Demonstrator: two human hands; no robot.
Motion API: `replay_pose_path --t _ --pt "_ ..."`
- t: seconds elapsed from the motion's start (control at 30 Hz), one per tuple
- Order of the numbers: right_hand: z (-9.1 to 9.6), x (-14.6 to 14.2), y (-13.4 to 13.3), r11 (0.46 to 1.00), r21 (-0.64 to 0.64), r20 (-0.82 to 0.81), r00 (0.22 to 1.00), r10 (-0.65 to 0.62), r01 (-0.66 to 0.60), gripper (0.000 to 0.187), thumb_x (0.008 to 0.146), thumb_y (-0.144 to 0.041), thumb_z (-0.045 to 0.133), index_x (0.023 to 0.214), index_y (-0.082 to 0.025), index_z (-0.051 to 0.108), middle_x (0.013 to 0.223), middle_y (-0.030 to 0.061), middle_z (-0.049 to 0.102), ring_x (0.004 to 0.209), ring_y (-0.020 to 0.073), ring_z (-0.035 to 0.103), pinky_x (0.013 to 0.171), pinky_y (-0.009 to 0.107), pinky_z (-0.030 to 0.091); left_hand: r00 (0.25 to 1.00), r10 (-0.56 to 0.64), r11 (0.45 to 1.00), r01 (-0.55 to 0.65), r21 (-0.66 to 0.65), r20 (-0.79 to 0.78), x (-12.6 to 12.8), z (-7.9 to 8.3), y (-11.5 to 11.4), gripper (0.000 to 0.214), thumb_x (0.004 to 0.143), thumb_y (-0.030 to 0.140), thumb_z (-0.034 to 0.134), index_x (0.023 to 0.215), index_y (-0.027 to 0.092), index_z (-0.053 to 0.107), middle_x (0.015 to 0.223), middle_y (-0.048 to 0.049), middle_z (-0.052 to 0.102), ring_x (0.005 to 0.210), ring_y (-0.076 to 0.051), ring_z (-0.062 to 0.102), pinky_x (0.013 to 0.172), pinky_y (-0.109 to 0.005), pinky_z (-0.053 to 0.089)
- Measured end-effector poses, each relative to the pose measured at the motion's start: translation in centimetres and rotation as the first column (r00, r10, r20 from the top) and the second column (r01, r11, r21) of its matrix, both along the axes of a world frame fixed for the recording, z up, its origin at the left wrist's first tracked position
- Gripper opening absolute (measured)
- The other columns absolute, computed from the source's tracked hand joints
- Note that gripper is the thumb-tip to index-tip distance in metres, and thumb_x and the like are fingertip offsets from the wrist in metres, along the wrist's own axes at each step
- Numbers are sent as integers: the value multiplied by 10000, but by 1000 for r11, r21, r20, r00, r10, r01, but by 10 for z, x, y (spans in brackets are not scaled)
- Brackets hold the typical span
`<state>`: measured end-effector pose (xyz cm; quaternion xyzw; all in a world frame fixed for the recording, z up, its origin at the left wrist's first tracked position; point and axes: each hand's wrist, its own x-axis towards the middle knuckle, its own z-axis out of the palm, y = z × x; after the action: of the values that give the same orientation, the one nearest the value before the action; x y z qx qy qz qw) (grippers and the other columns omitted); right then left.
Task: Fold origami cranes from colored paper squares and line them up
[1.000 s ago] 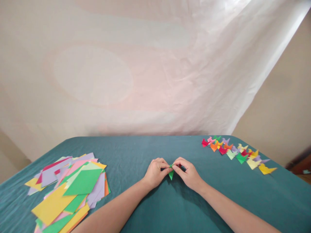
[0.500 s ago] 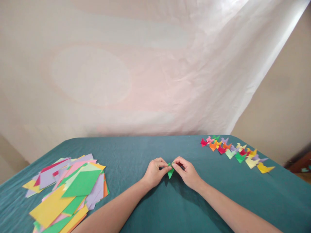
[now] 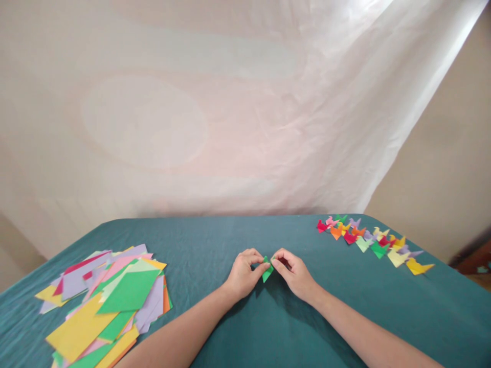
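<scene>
Filling most of the upper view, a pale, creased sheet point(image 3: 245, 128) hangs behind the work area; we note faint rounded shapes on it and a slanting right edge, with a beige wall point(image 3: 441, 168) beyond. The tabletop point(image 3: 215, 232) is covered in dark teal cloth point(image 3: 422, 306), lightly rippled at the left.

On the left side we record a loose pile of paper sheets point(image 3: 128, 291) in green, yellow, lilac, pink, orange and red, overlapping at odd angles. Toward the far right corner we observe a cluster of small folded paper birds point(image 3: 379, 250) in slanting rows, a yellow bird point(image 3: 419, 266) at the right end.

Between these groups we find both hands close together. The left hand point(image 3: 244, 276) has its fingers pinched on the left side of the green folded paper point(image 3: 267, 274). The right hand point(image 3: 293, 273) has its fingers drawn together at the paper's upper right. This smallest item sits between the two sets of fingertips, tilted, one corner pointing down; we cannot tell whether that corner touches the cloth. The fingers hide part of its folds.
</scene>
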<state>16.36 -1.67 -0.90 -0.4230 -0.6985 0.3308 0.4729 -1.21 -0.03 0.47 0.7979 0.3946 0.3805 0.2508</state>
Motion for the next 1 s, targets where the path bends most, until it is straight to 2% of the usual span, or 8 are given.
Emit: replay_pose_path --t 0.3,0.5,0.77,1.0 --pt "-3 0 2 996 -86 17 999 37 -35 192 837 -370 514 831 -185 564 710 -10 537 634 125 491 593 236 417 998 57 996 -55 68 -36 -2 3 0 200 827 264 540 665 179 619 730 -7 579 758 -145 540 735 -260 404" --pt "-3 -1 0 1000 -1 91 996 -4 4 171 818 -336 542 757 -182 585 693 -10 528 611 123 484 572 236 403 992 96 988 -84 127 -87 -1 3 -2 173 827 253 538 690 189 623 751 -13 600 786 -161 541 750 -282 391" --pt "-1 -3 -4 987 155 149 987 -64 41 137 824 -247 527 704 -187 559 692 2 533 651 138 511 636 262 416 982 125 976 -96 198 -141 0 1 -5 138 836 250 535 725 183 585 805 -20 601 809 -173 527 771 -304 372" --pt "2 -3 -5 984 175 165 984 -65 36 131 824 -204 511 694 -188 520 697 2 518 654 137 505 631 262 410 982 114 974 -81 211 -149 1 2 -6 93 837 226 527 762 175 549 806 -27 591 808 -177 525 766 -310 374"
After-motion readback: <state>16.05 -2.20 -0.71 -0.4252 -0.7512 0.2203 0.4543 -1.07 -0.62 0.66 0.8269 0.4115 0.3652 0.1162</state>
